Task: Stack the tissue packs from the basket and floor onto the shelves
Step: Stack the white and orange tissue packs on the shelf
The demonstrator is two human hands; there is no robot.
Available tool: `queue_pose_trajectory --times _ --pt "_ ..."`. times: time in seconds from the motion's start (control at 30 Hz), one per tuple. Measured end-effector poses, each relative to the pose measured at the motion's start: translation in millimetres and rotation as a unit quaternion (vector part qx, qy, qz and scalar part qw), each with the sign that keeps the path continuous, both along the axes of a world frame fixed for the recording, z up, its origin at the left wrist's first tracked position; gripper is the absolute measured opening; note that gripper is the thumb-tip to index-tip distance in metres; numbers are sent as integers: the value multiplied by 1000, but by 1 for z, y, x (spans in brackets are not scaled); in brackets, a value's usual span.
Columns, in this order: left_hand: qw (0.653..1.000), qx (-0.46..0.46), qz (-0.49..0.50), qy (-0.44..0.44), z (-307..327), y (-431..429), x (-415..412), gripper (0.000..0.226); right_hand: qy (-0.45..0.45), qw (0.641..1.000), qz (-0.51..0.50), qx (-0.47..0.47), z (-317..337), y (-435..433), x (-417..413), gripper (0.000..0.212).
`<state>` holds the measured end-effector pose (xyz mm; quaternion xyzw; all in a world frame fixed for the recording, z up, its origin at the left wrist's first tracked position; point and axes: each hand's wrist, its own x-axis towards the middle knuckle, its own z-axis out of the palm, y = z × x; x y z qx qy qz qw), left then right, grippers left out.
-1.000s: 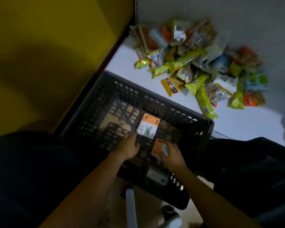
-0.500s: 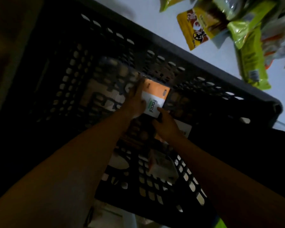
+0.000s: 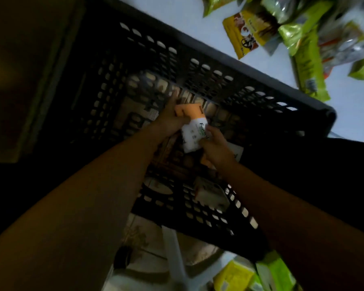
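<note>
Premises appear to be a shop: black perforated shopping basket (image 3: 208, 66) at frame centre, packaged goods (image 3: 303, 38) heaped on pale floor (image 3: 198, 19), upper right.

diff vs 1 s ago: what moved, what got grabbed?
Both hands took hold of the orange-and-white tissue pack: the left hand moved onto its orange end and grips it, the right hand came over and pinches the white end. The pack tipped up off the basket floor. Unchanged: basket, second pack inside it, snack packets beyond.

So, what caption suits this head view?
Left hand and right hand hold an orange-and-white tissue pack in the basket.
</note>
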<state>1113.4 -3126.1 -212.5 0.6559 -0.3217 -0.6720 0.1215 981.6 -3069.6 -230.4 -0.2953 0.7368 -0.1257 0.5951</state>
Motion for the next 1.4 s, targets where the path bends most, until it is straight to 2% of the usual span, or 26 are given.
queue_pose_trajectory --times 0.07,0.2,0.37,0.47,0.53,0.6,0.73,0.97,1.23,1.4 --pt "999 15 34 -8 26 9 9 66 -2 1000 -3 -26 26 1 8 49" --pt "989 34 141 -14 103 33 32 35 -18 991 22 -131 97 8 22 60" --pt "978 -47 202 -14 209 58 51 6 -84 963 89 -239 209 21 31 70" --pt "967 -121 222 -14 264 72 55 17 -68 930 159 -325 261 35 32 71" --pt "959 -174 221 -24 296 80 57 17 -59 907 180 -376 292 42 31 67" --pt "950 -219 220 -29 323 88 57 5 -60 892 175 -412 321 48 26 64" --pt "932 -302 195 -42 384 103 52 29 -84 873 167 -449 380 57 12 54" --pt "890 -427 154 -37 494 110 20 30 -88 828 145 -535 485 60 -21 47" --pt "822 -562 84 -34 585 81 -41 44 7 754 108 -648 580 34 -68 44" --pt "799 -599 21 -48 620 34 -90 51 78 743 74 -661 614 5 -121 51"
